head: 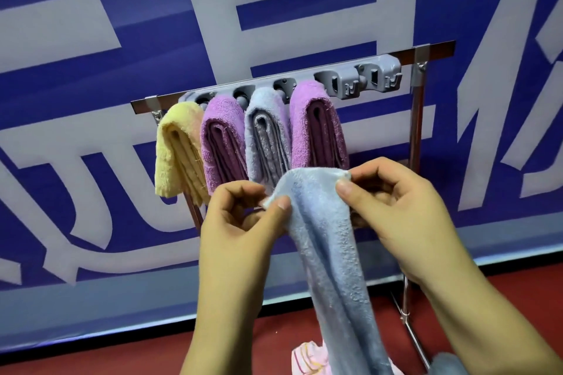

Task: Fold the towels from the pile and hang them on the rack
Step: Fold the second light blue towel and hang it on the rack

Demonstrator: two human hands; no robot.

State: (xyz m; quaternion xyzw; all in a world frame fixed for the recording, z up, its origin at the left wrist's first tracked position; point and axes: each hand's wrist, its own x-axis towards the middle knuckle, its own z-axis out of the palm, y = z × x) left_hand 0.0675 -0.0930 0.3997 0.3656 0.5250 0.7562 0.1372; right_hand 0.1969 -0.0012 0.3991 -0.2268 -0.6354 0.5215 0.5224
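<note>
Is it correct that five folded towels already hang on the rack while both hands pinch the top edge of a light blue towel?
Not quite: the head view shows four folded towels on the rack, not five. The left hand and right hand do pinch the top edge of the light blue towel.

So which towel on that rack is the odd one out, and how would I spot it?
Find the metal rack against the blue wall. Four folded towels hang in a row from its grey holder bar. The yellow towel hangs at the far left end, beside a purple towel; it is the only yellow one.
</note>
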